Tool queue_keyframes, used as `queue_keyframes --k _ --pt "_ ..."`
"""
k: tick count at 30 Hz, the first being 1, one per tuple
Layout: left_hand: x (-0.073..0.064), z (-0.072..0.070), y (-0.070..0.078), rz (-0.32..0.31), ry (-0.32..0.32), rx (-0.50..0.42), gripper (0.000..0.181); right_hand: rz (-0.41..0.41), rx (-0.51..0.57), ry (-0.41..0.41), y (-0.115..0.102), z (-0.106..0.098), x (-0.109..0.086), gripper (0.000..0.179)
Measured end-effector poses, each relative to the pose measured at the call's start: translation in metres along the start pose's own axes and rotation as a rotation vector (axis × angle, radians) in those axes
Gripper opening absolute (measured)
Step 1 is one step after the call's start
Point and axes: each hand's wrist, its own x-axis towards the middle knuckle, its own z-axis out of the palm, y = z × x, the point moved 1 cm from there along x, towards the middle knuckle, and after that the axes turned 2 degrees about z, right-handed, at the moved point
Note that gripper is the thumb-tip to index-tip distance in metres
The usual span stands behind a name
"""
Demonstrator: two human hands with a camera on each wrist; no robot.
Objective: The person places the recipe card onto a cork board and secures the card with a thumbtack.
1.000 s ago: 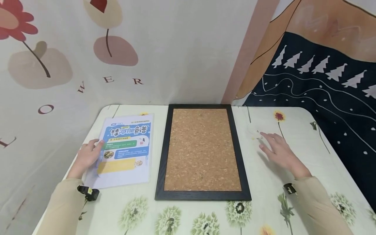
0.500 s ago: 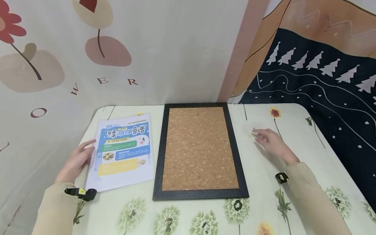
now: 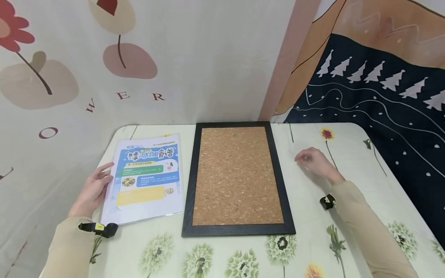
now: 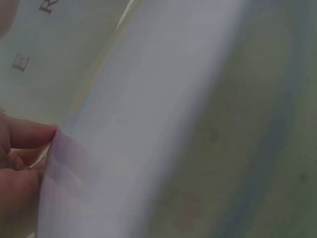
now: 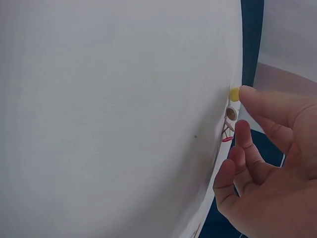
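Observation:
My left hand [image 3: 91, 193] pinches the left edge of a printed sheet [image 3: 149, 202] with a blue header and Chinese lettering. In the left wrist view the sheet [image 4: 143, 84] bends away from the pinching fingertips. My right hand [image 3: 315, 163] hovers low over the table to the right of the cork board [image 3: 240, 173]. The right wrist view shows a yellow thumbtack [image 5: 234, 94] right at one fingertip. Beside it lie a brass-coloured thumbtack [image 5: 231, 114] and a red one [image 5: 227, 139]. The fingers are loosely bent, with a gap between them.
The cork board's black frame [image 3: 240, 231] stands between the two hands. A flower-print cloth [image 3: 215, 255] covers the table. Behind rises a pale printed curtain [image 3: 215, 65], with a dark tree-patterned one [image 3: 375, 96] on the right.
The left hand has shifted down and left with the sheet, tilting it and then turning it slightly back. The right hand has drawn in towards the thumbtacks, its fingers bending closer together. The view shifted slightly.

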Motion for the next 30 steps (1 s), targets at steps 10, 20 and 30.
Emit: queue_keyframes --k 10,20,30 --pt "-0.006 0.009 0.016 0.114 0.036 -0.153 0.054 0.043 0.016 0.013 -0.001 -0.002 -0.005 0.005" --pt "-0.007 0.019 0.042 0.232 -0.010 -0.243 0.052 0.102 0.102 -0.008 -0.014 -0.010 -0.013 0.009" --pt "-0.006 0.033 0.061 0.271 -0.064 -0.534 0.051 0.063 0.215 0.054 -0.021 -0.004 -0.008 0.010"
